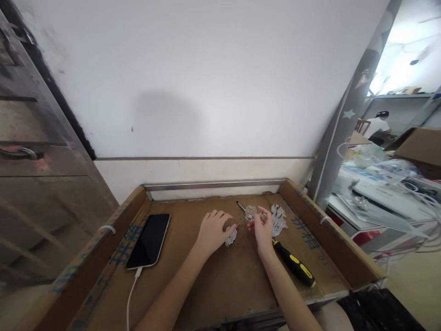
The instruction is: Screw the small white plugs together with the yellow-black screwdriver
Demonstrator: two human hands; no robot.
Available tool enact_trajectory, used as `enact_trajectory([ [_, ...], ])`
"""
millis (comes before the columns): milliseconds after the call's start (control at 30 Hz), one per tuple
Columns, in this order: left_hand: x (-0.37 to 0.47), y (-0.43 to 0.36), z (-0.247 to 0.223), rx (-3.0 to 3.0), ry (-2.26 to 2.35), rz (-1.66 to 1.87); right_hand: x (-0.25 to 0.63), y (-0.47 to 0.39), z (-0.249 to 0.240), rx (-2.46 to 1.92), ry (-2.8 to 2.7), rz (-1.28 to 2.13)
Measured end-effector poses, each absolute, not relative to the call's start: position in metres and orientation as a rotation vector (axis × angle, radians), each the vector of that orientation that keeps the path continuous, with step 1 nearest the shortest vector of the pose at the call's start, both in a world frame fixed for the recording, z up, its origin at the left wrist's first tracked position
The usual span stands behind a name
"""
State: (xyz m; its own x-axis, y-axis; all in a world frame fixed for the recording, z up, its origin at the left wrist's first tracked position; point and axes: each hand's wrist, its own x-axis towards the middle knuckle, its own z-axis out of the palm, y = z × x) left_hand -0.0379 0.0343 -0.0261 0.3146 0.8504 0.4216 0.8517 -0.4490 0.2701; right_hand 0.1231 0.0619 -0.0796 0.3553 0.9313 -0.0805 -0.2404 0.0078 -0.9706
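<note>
**Your left hand [215,228] meets a clear piece [230,237]; your right hand [263,233] is over the screwdriver [295,264]**

Your left fingers curve loosely, apart from the thumb, which lies at the clear piece on the cardboard [203,285]; you cannot tell whether they grip it. A thin brass-coloured pin [237,225] shows just by that thumb. Your right fingertips draw in close together, and whether they pinch anything is too small to tell. A second piece [251,212] lies just beyond them, and a cluster of clear parts [278,221] sits to their right. The screwdriver's black-and-yellow handle lies right of your forearm; its shaft runs beneath your hand, the tip showing past the second piece. Well left lies a phone [149,241], a white cable [130,296] plugged in.
</note>
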Motion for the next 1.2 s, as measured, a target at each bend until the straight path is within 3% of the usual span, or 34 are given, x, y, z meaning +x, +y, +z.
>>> enact_trajectory([
  [200,-0.014,0.054,-0.01,-2.7,-1.912,-0.305,0.118,0.06,-0.082,-1.218,-0.785,1.023],
  [467,-0.011,0.056,-0.008,-2.667,-1.958,-0.302,0.112,0.055,-0.08,-1.2,-0.875,0.948],
  [567,-0.022,0.057,-0.012,-2.701,-1.939,-0.491,0.111,0.053,-0.078,-1.204,-0.928,0.884],
  [700,-0.044,0.06,-0.029,-2.735,-1.945,-1.191,0.108,0.052,-0.075,-1.219,-1.023,0.798],
  [800,-0.052,0.057,-0.043,-2.672,-1.908,-1.438,0.106,0.05,-0.073,-1.222,-1.127,0.748],
  [1200,-0.035,0.031,-0.038,-2.418,-1.359,-1.288,0.099,0.031,-0.074,-1.138,-1.367,0.669],
])
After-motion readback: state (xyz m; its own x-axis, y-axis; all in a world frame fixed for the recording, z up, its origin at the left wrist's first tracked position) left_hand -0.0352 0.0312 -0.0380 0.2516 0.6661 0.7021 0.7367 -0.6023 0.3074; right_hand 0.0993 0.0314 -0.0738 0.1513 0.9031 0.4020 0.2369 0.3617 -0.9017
